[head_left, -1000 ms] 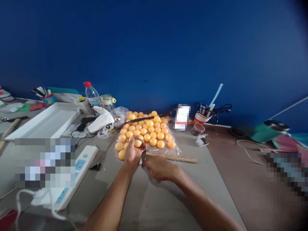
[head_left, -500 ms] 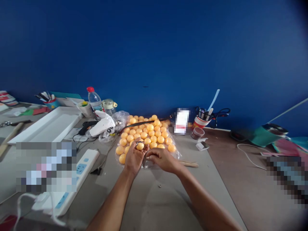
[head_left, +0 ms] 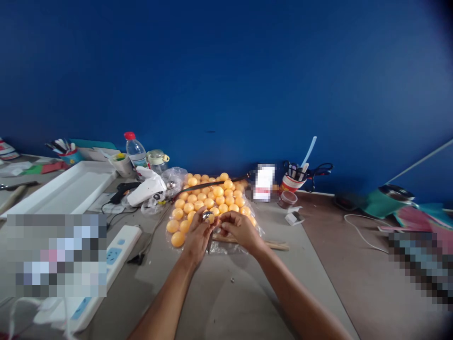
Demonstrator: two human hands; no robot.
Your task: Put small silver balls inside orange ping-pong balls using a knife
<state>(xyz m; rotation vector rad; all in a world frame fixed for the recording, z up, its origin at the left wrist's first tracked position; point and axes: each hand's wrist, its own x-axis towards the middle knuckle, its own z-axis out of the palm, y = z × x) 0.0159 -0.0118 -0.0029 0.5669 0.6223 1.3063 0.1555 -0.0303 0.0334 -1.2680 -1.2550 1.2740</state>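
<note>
My left hand point(head_left: 198, 239) is closed around an orange ping-pong ball point(head_left: 211, 218) with a shiny silver piece on its upper left side. Close by on the right, my right hand point(head_left: 240, 229) has thumb and fingers pinched together near the ball; what sits in the pinch is too small to make out. A thin dark pointed strip point(head_left: 209, 244) hangs below the left fingers. Behind both hands lies a clear plastic bag full of orange ping-pong balls point(head_left: 200, 197), with a dark strap point(head_left: 208, 183) across it. Thin wooden sticks point(head_left: 276, 245) lie by the right wrist.
A white power strip point(head_left: 122, 245) and a long white tray point(head_left: 67, 186) lie on the left. A bottle with a red cap point(head_left: 136, 150) and a lidded jar point(head_left: 157, 160) stand behind. On the right are a cup of tools point(head_left: 293, 183) and a small round tub point(head_left: 287, 199).
My left hand has turned so its fingers close more over the ball, and my right fingers have come up nearer to it. The whole view has shifted slightly.
</note>
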